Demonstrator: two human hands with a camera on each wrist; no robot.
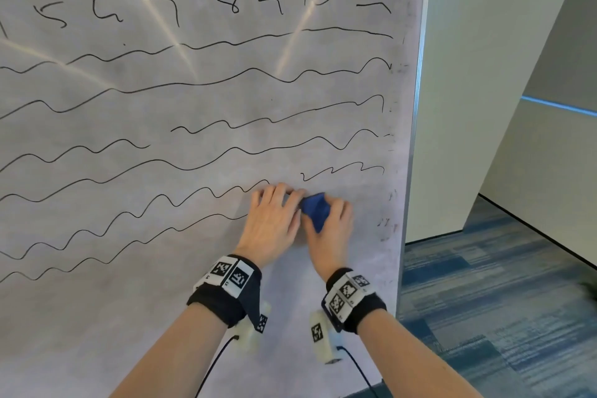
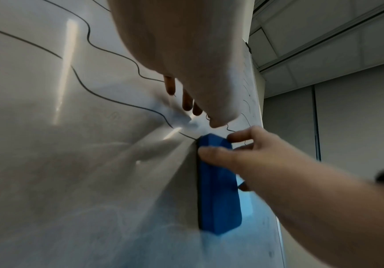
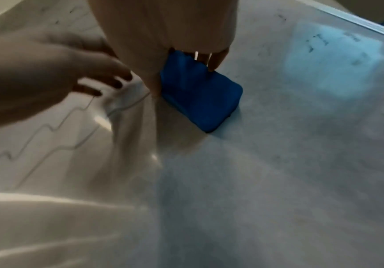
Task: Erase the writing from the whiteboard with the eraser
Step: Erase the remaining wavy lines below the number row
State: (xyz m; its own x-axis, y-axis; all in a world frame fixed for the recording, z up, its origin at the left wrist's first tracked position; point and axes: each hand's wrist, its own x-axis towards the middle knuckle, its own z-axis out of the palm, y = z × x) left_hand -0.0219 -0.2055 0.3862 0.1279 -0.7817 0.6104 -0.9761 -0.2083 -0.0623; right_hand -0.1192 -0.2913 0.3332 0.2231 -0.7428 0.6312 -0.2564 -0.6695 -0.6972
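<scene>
Wristbands [image 1: 227, 279] are sitting closest to me, and beyond them my right hand [image 1: 329, 223] is gripping the blue eraser [image 1: 315, 208], pressing it flat against the whiteboard [image 1: 193, 113] low on its right side. My left hand [image 1: 271, 220] is resting just beside it, fingers spread loose. Wavy lines [image 1: 193, 84] and numbers [image 1: 232, 3] are filling the board above.

1. Both forearms are bare, with no sleeves in view.
2. The left wrist wears a black fabric band [image 1: 223, 302] topped by white plates printed with black square marker codes.
3. The right wrist carries a matching black band [image 1: 361, 308] with the same white coded plates.
4. A whitish camera block [image 1: 323, 341] bearing a small code tag hangs under each wrist.
5. A thin black cable [image 1: 214, 365] trails from each block.
</scene>
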